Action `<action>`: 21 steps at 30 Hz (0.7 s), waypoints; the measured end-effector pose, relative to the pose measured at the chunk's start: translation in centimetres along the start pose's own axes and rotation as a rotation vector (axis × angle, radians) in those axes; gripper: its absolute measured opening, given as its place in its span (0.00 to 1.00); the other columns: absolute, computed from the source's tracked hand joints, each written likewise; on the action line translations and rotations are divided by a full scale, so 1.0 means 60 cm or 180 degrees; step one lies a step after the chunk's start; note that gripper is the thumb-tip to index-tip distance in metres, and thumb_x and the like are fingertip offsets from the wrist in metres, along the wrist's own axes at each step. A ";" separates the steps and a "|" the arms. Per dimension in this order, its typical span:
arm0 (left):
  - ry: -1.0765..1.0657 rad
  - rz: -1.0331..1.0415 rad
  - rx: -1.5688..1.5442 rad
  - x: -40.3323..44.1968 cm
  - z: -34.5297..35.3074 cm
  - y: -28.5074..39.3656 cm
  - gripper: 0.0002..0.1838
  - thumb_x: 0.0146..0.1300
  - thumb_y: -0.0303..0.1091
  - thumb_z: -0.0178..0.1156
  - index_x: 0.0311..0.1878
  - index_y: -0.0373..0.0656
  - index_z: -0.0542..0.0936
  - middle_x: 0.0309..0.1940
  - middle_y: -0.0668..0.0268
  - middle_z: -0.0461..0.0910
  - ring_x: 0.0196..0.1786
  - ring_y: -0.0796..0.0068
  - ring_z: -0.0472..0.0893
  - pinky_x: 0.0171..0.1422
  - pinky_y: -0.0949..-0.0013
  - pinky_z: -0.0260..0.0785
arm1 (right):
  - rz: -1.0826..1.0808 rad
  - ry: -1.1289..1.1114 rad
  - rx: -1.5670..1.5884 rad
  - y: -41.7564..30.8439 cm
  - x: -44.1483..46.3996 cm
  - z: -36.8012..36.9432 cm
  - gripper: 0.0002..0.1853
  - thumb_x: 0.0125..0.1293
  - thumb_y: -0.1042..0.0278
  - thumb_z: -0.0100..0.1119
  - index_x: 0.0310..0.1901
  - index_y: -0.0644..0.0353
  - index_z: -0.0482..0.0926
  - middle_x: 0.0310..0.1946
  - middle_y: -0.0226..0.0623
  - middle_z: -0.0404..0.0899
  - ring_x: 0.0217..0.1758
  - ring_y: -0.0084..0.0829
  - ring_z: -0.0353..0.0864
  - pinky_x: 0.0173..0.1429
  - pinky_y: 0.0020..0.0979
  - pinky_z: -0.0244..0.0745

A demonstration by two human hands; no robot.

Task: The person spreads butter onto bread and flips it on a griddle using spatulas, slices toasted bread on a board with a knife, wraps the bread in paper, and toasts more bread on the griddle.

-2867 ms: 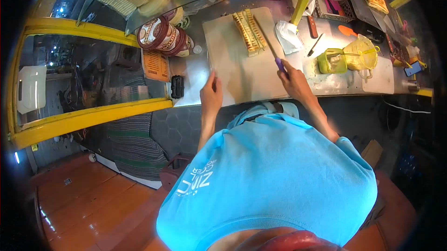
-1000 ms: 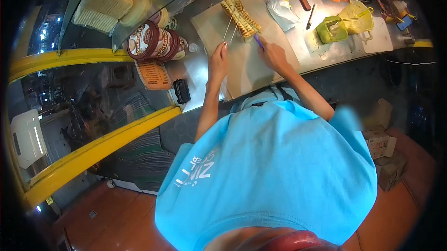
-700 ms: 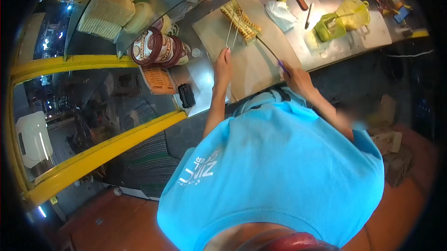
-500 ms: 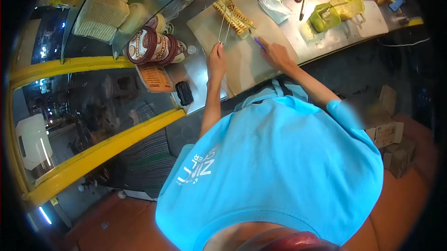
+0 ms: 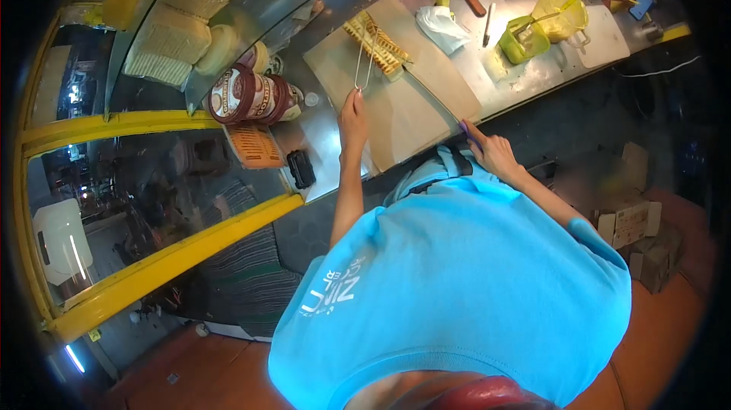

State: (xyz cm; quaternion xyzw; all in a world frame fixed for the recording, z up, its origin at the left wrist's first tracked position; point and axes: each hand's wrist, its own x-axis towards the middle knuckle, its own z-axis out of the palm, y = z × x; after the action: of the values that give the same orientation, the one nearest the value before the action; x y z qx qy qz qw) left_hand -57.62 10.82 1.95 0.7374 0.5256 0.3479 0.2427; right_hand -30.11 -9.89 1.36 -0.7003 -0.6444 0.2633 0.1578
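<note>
My left hand (image 5: 352, 119) is closed around the end of thin metal tongs (image 5: 368, 63), whose arms reach over a grilled sandwich (image 5: 373, 38). The sandwich is golden with dark grill stripes and lies on a tan board (image 5: 403, 124), seemingly in more than one piece. My right hand (image 5: 495, 155), closed at the board's near right edge, grips the purple handle of a long knife (image 5: 438, 98). The blade runs across the board, its tip close to the sandwich's right end.
Brown-and-white tubs (image 5: 245, 96) stand left, near a black object (image 5: 300, 169). Stacked bread (image 5: 169, 33) sits behind glass. On the right are a white bag (image 5: 443, 28), a green container (image 5: 524, 43), a red-handled tool (image 5: 472, 0) and a white board (image 5: 607, 38).
My right hand has drawn back toward my body and to the right with the knife, exposing its blade. My left hand keeps the tongs at the sandwich. The view has shifted slightly.
</note>
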 end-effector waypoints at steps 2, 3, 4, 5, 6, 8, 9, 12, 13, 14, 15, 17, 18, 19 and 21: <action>-0.0365 -0.0846 -0.0722 -0.020 0.000 0.005 0.19 0.75 0.45 0.46 0.58 0.44 0.77 0.34 0.56 0.79 0.32 0.63 0.79 0.35 0.65 0.70 | 0.0199 -0.0178 -0.0137 0.001 -0.005 -0.009 0.33 0.65 0.61 0.57 0.72 0.44 0.60 0.24 0.52 0.81 0.24 0.53 0.81 0.32 0.50 0.77; -0.0691 -0.1647 -0.1415 -0.021 -0.007 0.011 0.20 0.75 0.46 0.47 0.61 0.47 0.76 0.28 0.61 0.76 0.24 0.72 0.75 0.26 0.69 0.67 | -0.0040 -0.0141 0.0256 0.002 -0.009 -0.018 0.33 0.64 0.62 0.57 0.71 0.44 0.62 0.25 0.52 0.81 0.25 0.53 0.81 0.33 0.50 0.77; -0.0688 -0.1604 -0.1407 -0.025 -0.010 0.019 0.20 0.75 0.46 0.47 0.61 0.47 0.76 0.28 0.61 0.76 0.24 0.72 0.75 0.26 0.69 0.67 | -0.0299 -0.0073 0.0638 0.007 -0.005 -0.026 0.32 0.64 0.62 0.58 0.71 0.44 0.64 0.26 0.51 0.82 0.25 0.53 0.81 0.34 0.49 0.78; -0.0228 -0.2026 -0.2195 -0.036 -0.008 0.029 0.20 0.75 0.46 0.47 0.64 0.49 0.72 0.26 0.66 0.71 0.22 0.78 0.70 0.22 0.72 0.60 | -0.0494 0.0185 0.0790 0.026 -0.008 -0.015 0.29 0.64 0.64 0.58 0.68 0.45 0.68 0.26 0.49 0.82 0.26 0.50 0.83 0.35 0.45 0.79; 0.0249 -0.2448 -0.2994 -0.040 -0.004 0.038 0.21 0.75 0.46 0.47 0.68 0.52 0.69 0.23 0.71 0.66 0.19 0.84 0.64 0.18 0.76 0.54 | -0.0505 0.0207 0.0775 0.022 0.005 -0.022 0.29 0.64 0.64 0.58 0.68 0.45 0.68 0.26 0.49 0.82 0.26 0.50 0.83 0.35 0.45 0.79; 0.0349 -0.2535 -0.3153 -0.042 0.015 0.031 0.22 0.75 0.44 0.46 0.69 0.53 0.66 0.23 0.71 0.66 0.19 0.83 0.65 0.18 0.76 0.56 | -0.0711 0.0643 0.1306 -0.001 0.047 -0.039 0.28 0.65 0.65 0.57 0.68 0.48 0.68 0.26 0.47 0.83 0.28 0.47 0.84 0.36 0.40 0.79; 0.0457 -0.2627 -0.3295 -0.042 0.029 0.025 0.22 0.75 0.43 0.45 0.70 0.53 0.64 0.22 0.71 0.66 0.19 0.81 0.67 0.18 0.76 0.57 | -0.0030 0.0344 0.1581 -0.012 0.082 -0.048 0.28 0.65 0.66 0.57 0.69 0.49 0.68 0.29 0.48 0.83 0.33 0.45 0.85 0.38 0.38 0.79; 0.0432 -0.2265 -0.2930 -0.033 0.087 0.026 0.20 0.75 0.42 0.46 0.67 0.55 0.63 0.22 0.72 0.67 0.17 0.81 0.64 0.20 0.76 0.60 | 0.0548 0.0312 0.2042 -0.052 0.214 -0.050 0.28 0.65 0.65 0.56 0.68 0.46 0.68 0.31 0.49 0.83 0.35 0.48 0.84 0.39 0.42 0.78; 0.0479 -0.2260 -0.2928 -0.032 0.101 0.033 0.20 0.75 0.42 0.46 0.67 0.55 0.63 0.22 0.72 0.67 0.17 0.81 0.64 0.20 0.76 0.60 | 0.0326 0.0314 0.1269 -0.069 0.241 -0.043 0.28 0.64 0.65 0.56 0.67 0.46 0.69 0.31 0.50 0.83 0.35 0.50 0.84 0.40 0.44 0.77; 0.0119 -0.2047 -0.2463 -0.032 0.114 0.041 0.19 0.74 0.41 0.46 0.65 0.52 0.66 0.22 0.70 0.68 0.20 0.80 0.68 0.22 0.73 0.64 | 0.0100 0.0326 0.0506 -0.084 0.256 -0.036 0.27 0.63 0.65 0.55 0.67 0.47 0.70 0.30 0.51 0.83 0.35 0.51 0.84 0.41 0.46 0.77; -0.0239 -0.1821 -0.1982 -0.028 0.115 0.042 0.17 0.74 0.39 0.47 0.63 0.50 0.68 0.22 0.68 0.69 0.23 0.78 0.73 0.24 0.70 0.67 | 0.0061 0.0330 0.0522 -0.101 0.250 -0.027 0.27 0.63 0.65 0.55 0.67 0.47 0.70 0.30 0.51 0.83 0.35 0.51 0.84 0.41 0.46 0.77; -0.0176 -0.1305 -0.1279 -0.022 0.124 0.002 0.16 0.73 0.39 0.47 0.61 0.47 0.70 0.25 0.62 0.74 0.27 0.70 0.77 0.29 0.65 0.70 | -0.0209 0.0242 0.0315 -0.126 0.229 -0.016 0.27 0.62 0.65 0.54 0.65 0.50 0.72 0.29 0.53 0.82 0.34 0.53 0.83 0.42 0.48 0.76; -0.0137 -0.0839 -0.0605 -0.021 0.133 -0.008 0.16 0.73 0.39 0.47 0.58 0.43 0.72 0.27 0.57 0.78 0.31 0.62 0.81 0.33 0.59 0.73 | -0.0225 0.0250 0.0289 -0.118 0.233 -0.003 0.27 0.62 0.65 0.54 0.65 0.50 0.72 0.29 0.53 0.82 0.34 0.53 0.83 0.42 0.48 0.76; 0.0209 -0.0439 -0.0246 -0.018 0.116 0.017 0.16 0.72 0.39 0.48 0.54 0.39 0.74 0.38 0.45 0.81 0.42 0.46 0.82 0.45 0.51 0.73 | -0.0388 0.0402 0.0815 -0.109 0.239 0.015 0.28 0.61 0.64 0.55 0.66 0.51 0.72 0.24 0.52 0.80 0.28 0.50 0.81 0.37 0.46 0.75; -0.0050 -0.0449 -0.0094 0.004 0.078 0.056 0.18 0.71 0.39 0.49 0.58 0.40 0.74 0.41 0.43 0.80 0.45 0.43 0.81 0.48 0.50 0.71 | -0.0285 0.0250 0.1587 -0.101 0.246 0.029 0.30 0.63 0.64 0.56 0.68 0.54 0.69 0.17 0.45 0.75 0.19 0.34 0.77 0.28 0.37 0.74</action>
State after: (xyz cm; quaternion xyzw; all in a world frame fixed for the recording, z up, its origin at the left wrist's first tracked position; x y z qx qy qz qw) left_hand -51.93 10.00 1.44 0.6976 0.5691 0.3318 0.2816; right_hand -35.62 5.19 0.91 -0.6203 -0.5833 0.3795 0.3620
